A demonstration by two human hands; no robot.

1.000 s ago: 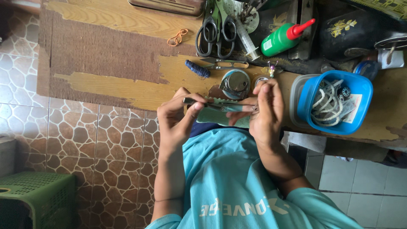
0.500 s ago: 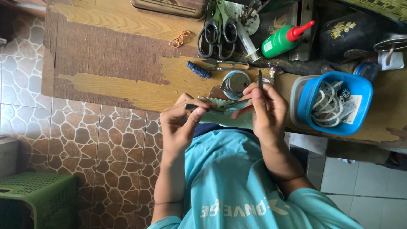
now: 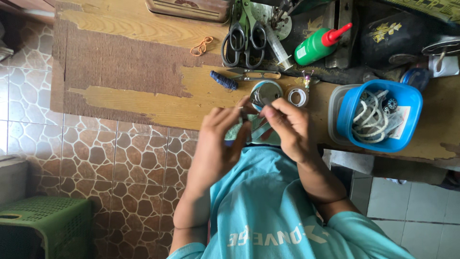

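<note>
Worn wooden worktable (image 3: 143, 103): left hand (image 3: 218, 144) and right hand (image 3: 287, 127) fingers pinch small metal snips (image 3: 256, 122) against teal fabric (image 3: 235, 132).

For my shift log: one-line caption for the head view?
Both hands work a small metal piece beside a blue tub on the wooden table.

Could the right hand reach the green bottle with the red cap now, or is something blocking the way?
Probably not at once. The right hand is busy pinching a small metal piece together with the left hand. The green bottle lies beyond, across the small round tin, otherwise unblocked.
</note>
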